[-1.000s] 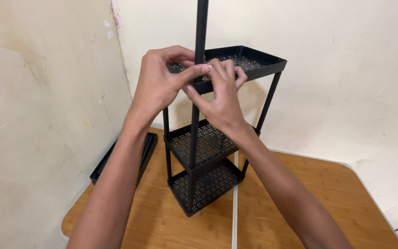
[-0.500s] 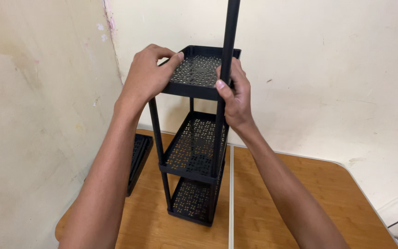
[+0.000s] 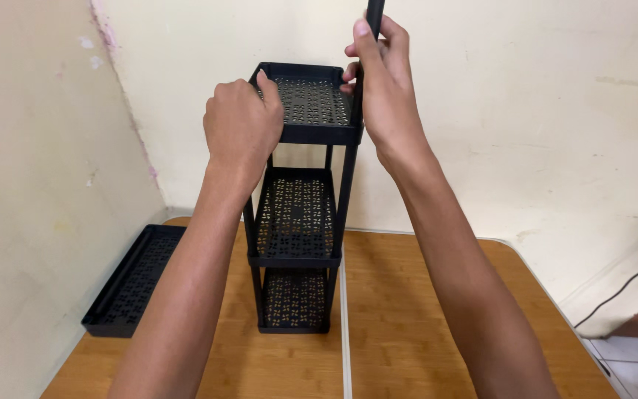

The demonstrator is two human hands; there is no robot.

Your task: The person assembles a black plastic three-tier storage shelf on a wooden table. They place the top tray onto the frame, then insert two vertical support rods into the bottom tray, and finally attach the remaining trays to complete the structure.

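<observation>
A black three-tier rack with perforated shelves stands upright on a wooden table. My left hand grips the front left corner of the top shelf. My right hand is closed around a black pole that rises from the shelf's front right corner and runs out of the top of the view.
A loose black perforated tray lies flat on the table at the left, against the cream wall. Another wall stands right behind the rack. A dark cable hangs at the far right, above a tiled floor.
The rack has turned to face me squarely. My right hand has slid up the pole. My left hand has shifted onto the shelf's front left corner. The view has swung, showing more of the loose tray.
</observation>
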